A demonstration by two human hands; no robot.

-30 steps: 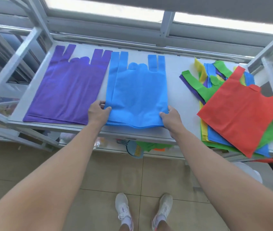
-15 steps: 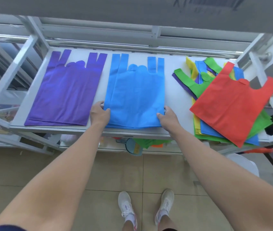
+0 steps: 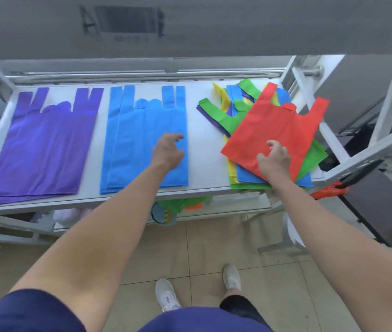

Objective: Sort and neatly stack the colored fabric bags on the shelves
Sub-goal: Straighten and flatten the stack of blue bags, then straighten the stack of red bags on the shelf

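Single head view, looking steeply down over shelf [image 3: 209, 164], arms and floor.

support: white shelf board [image 3: 204, 140] in a metal rack | left: stack of purple bags [image 3: 44, 144], flat, handles toward the back | middle: stack of blue bags [image 3: 137, 140], flat, near the purple | right: loose heap of mixed-colour bags [image 3: 281, 130], askew, reaching the front edge

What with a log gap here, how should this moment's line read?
left hand open over blue stack | right hand at red bag, grip unclear
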